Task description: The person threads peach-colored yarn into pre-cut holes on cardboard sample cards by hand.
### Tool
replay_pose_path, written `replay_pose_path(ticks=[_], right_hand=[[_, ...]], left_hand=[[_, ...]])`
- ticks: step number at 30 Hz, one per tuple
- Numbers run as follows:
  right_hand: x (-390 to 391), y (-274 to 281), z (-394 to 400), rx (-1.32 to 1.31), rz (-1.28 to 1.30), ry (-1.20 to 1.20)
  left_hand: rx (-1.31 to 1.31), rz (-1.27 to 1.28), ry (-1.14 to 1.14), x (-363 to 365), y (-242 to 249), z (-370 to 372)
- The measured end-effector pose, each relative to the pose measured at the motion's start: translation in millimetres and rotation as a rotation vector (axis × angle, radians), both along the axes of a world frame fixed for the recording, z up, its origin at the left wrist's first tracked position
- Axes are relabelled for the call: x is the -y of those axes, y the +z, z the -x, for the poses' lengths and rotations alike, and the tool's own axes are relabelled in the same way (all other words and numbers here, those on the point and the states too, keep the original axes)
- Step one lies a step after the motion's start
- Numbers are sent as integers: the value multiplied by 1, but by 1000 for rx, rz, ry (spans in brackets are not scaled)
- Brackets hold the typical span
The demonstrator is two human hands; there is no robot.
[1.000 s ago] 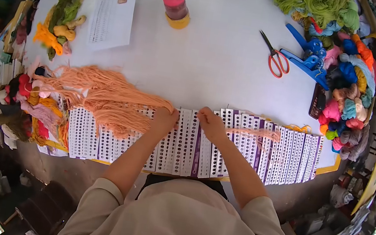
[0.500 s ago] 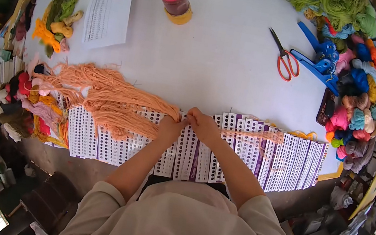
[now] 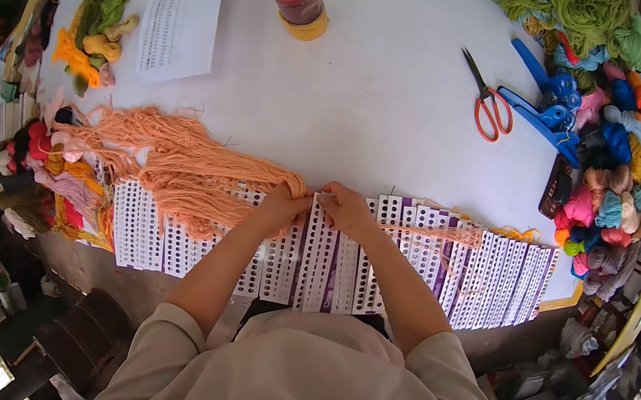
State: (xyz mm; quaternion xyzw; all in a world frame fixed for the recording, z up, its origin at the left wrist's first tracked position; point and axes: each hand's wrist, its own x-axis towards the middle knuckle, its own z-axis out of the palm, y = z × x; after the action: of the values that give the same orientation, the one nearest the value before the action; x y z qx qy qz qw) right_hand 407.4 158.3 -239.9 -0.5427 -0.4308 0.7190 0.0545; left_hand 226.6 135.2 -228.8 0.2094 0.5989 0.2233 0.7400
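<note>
A row of overlapping white cards with punched holes and purple strips (image 3: 317,263) lies along the table's near edge. A thick bundle of peach yarn (image 3: 183,160) is spread over the cards on the left. My left hand (image 3: 282,209) is closed around the right end of this bundle. Just right of it, my right hand (image 3: 347,210) is closed, its fingertips pinching the top of a card in the middle of the row. Any thin strand between those fingertips is too small to make out. Thinner peach strands (image 3: 442,233) lie across the cards to the right.
Scissors with red handles (image 3: 491,114) and blue clamps (image 3: 551,111) lie at the right, beside a heap of coloured yarn skeins (image 3: 618,144). A printed sheet (image 3: 183,20), a lidded jar (image 3: 298,1) and small green and yellow skeins (image 3: 102,36) are farther back.
My left hand has shifted slightly left and down, leaving a small gap between the hands. My right hand has stayed at about the same card.
</note>
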Motion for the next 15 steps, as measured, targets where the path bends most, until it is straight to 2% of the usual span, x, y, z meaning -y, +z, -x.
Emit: replay_pose_path(ticks=[2,3,5,6,8,12,15], right_hand=[[-2,1,-4,-50,8,-7],[-2,0,-6,-103,16,-14],[-2,-1,-10,-160,48,-44],[-4,-2,-11,-220,75,-76],[-4,-1,-12,-236,80,-87],[-4,1,-14,-248,85,-90],[-1,-3,-12,-242,85,-98]], left_hand=[[-96,74,-171,-5,5,1],[-95,75,-171,-3,5,0],[-238,-147,-127,4,5,-2],[-243,-149,-126,9,2,1],[-199,-198,168,16,-3,10],[-102,-103,65,13,3,20],[-41,-23,207,6,-3,4]])
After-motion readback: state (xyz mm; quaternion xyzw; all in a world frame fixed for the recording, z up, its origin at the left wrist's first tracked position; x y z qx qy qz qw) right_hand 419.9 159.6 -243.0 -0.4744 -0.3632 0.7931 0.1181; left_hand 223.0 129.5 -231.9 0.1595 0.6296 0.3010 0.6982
